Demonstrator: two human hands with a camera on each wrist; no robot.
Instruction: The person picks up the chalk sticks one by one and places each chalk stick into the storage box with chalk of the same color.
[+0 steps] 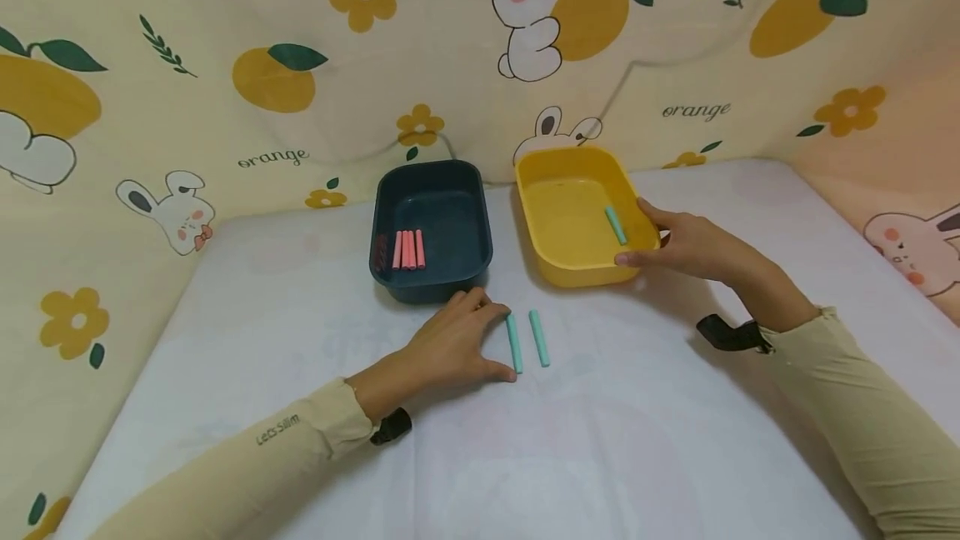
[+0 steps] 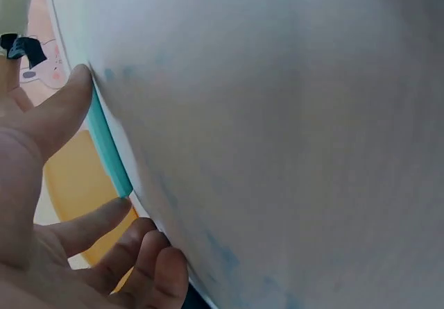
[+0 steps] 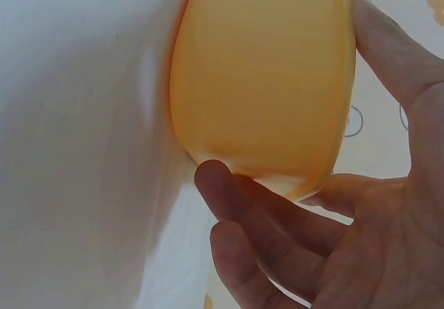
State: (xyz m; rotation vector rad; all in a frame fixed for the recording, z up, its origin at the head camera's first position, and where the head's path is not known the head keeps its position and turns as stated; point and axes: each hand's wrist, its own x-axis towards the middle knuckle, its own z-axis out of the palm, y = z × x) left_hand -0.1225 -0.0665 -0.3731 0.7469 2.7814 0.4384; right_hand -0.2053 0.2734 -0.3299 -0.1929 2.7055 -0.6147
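My left hand [image 1: 450, 348] pinches a teal chalk stick [image 1: 513, 343] lengthwise, thumb at one end and index fingertip at the other. In the left wrist view, that chalk stick [image 2: 108, 146] spans the gap between thumb and index finger, close to the table surface. A second teal chalk stick [image 1: 539, 338] lies just right of it. My right hand [image 1: 693, 248] grips the near right corner of a yellow container [image 1: 566, 223], thumb at the rim and fingers around the outer wall [image 3: 263, 80]. Inside that container lies one teal chalk stick [image 1: 615, 225].
Left of the yellow container stands a dark blue container [image 1: 457, 227] with several pink chalk sticks [image 1: 408, 249] side by side. Both stand near the back of the white-covered table [image 1: 637, 440], before a printed cloth backdrop [image 1: 450, 40].
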